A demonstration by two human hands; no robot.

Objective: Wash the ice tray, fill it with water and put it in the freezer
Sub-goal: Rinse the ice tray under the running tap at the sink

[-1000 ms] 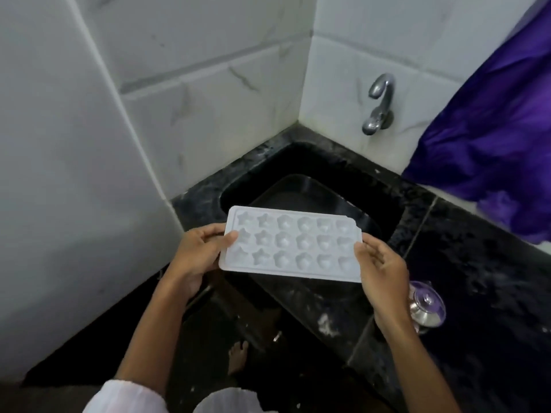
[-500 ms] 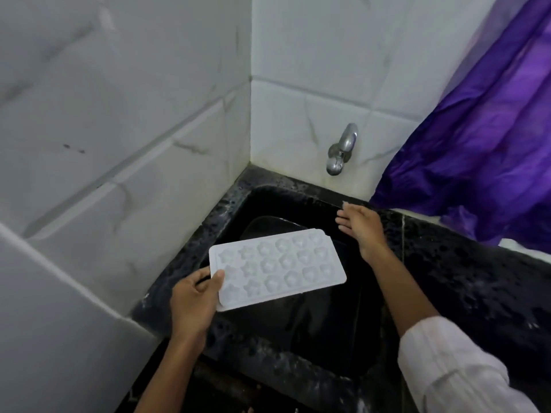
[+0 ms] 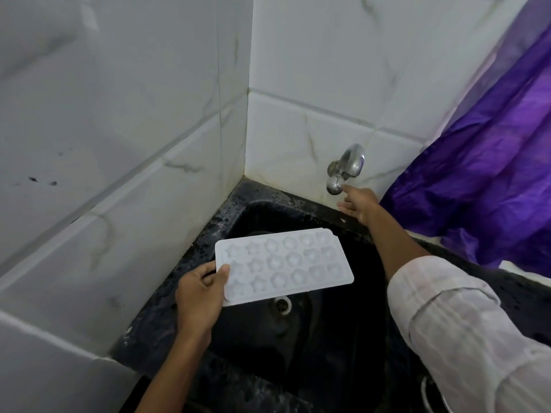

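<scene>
A white ice tray (image 3: 283, 265) with star and flower shaped cells is held level over the black sink (image 3: 238, 216). My left hand (image 3: 202, 296) grips its left short edge, thumb on top. My right hand (image 3: 359, 202) is stretched out to the metal tap (image 3: 343, 168) on the back wall. Its fingers are spread and the fingertips sit right at the tap's round knob, holding nothing. No water runs from the tap. The sink's drain (image 3: 281, 304) shows just below the tray.
White marbled tiles (image 3: 125, 150) close the corner on the left and behind the sink. A purple cloth (image 3: 483, 186) hangs at the right over the dark speckled counter (image 3: 524, 296). A white wall edge (image 3: 44, 353) juts out at the lower left.
My right hand let go of the tray and reached up and back to the tap. My left hand alone now holds the tray, which has moved over the sink basin.
</scene>
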